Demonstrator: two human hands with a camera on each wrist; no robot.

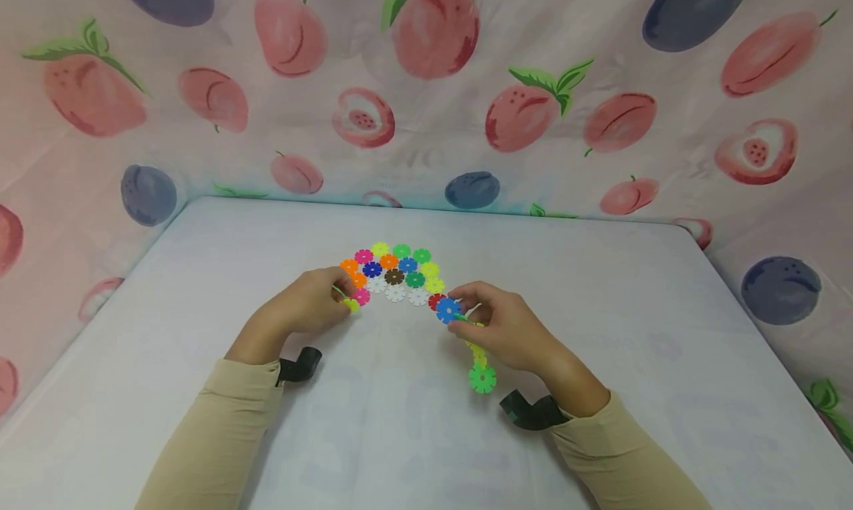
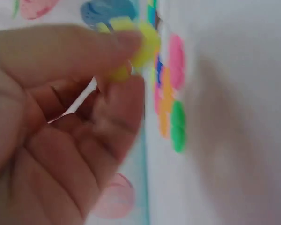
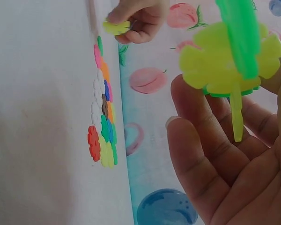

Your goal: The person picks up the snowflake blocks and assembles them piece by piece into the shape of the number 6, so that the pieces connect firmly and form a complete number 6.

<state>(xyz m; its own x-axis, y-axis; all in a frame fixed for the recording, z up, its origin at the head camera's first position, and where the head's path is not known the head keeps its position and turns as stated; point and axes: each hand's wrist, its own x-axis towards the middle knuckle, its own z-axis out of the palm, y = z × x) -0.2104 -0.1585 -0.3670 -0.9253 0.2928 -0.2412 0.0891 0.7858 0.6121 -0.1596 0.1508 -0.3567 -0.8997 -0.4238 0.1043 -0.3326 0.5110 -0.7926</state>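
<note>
My left hand (image 1: pixel 313 300) is raised over the left end of a row of discs and pinches a yellow notched disc (image 2: pixel 147 44) between thumb and finger. In my right hand (image 1: pixel 512 326) are joined notched discs. A blue disc (image 1: pixel 449 310) shows at its fingertips, and yellow pieces (image 1: pixel 479 357) with a green disc (image 1: pixel 483 379) hang below the palm. The right wrist view shows a yellow disc (image 3: pixel 210 56) with a green disc (image 3: pixel 241 42) edge-on. Between the hands, an arch of multicoloured discs (image 1: pixel 395 276) lies flat on the table; its red disc (image 1: pixel 436 302) is partly covered.
The white-covered table (image 1: pixel 400 436) spreads around the discs. Behind it hangs a fruit-patterned cloth (image 1: pixel 426 125). Black curved pieces (image 1: pixel 301 364) sit at both wrists, by the beige sleeves (image 1: pixel 213 436).
</note>
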